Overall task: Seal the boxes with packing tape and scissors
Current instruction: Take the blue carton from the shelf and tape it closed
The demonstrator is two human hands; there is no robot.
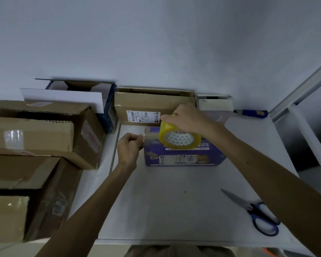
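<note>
Head view: right hand [183, 117] at frame centre grips yellow tape roll [180, 139] from above, over top of purple box [183, 158]. Left hand [129, 148], just left of roll, pinches pulled-out tape end [146, 135]; clear strip hard to make out. Box top mostly hidden behind roll and hand. Scissors [256, 210] lie lower right on white table [165, 210], blades together. Brown cartons [35, 138] at left, cut off by frame edge. Blue-handled tool [252, 114] upper right, blade unclear.
</note>
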